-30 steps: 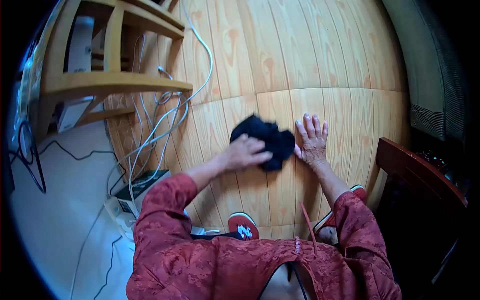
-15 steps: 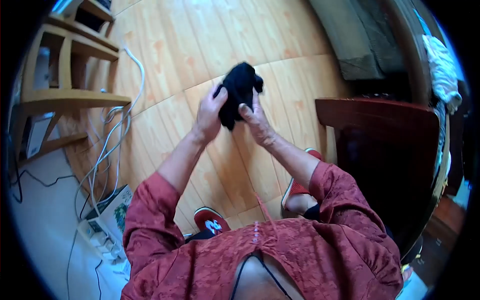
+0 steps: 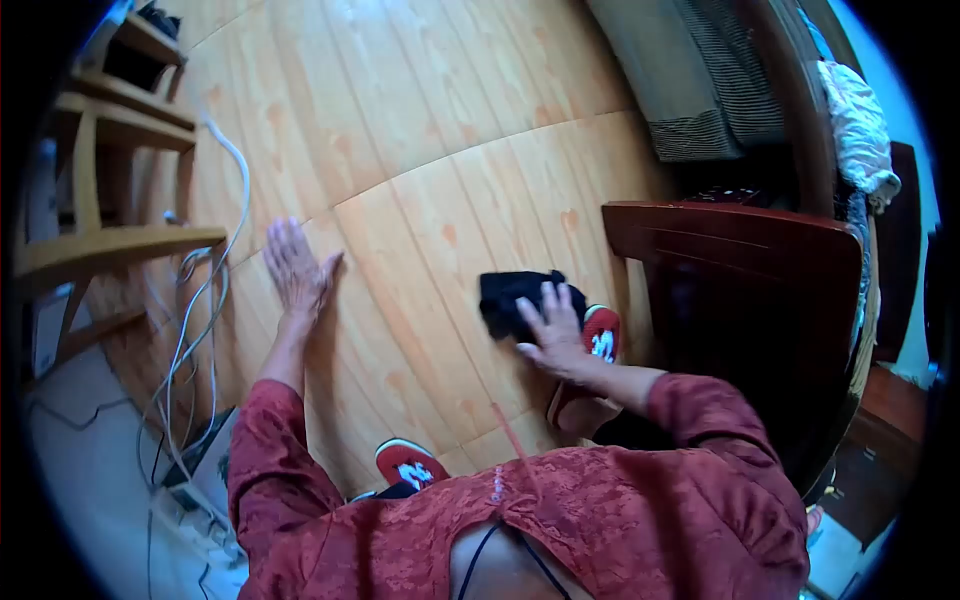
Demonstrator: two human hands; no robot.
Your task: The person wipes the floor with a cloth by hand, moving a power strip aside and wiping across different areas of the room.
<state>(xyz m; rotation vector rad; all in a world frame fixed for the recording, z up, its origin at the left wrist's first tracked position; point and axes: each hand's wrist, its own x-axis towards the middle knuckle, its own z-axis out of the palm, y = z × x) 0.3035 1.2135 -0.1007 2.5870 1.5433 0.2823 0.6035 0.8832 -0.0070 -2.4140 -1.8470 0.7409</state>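
A black cloth item (image 3: 508,298), soft and bunched, lies by my right foot; its exact kind does not show. My right hand (image 3: 556,333) is over its near right side with fingers spread, and I cannot tell how firmly it touches. Well to the left, my left hand (image 3: 297,272) is stretched out flat above the floorboards, fingers apart and holding nothing. Whether that palm touches the floor is unclear.
Wood-look flooring (image 3: 420,230) spreads ahead. Pale cables (image 3: 196,325) trail beside a wooden chair (image 3: 120,245) at left. A dark red wooden panel (image 3: 740,230) stands at right, near a striped cushion (image 3: 700,100). My red slippers (image 3: 408,464) are below.
Both hands held the black cloth item in the middle before. Now it is lower and to the right under my right hand, while my left hand has let go and moved left.
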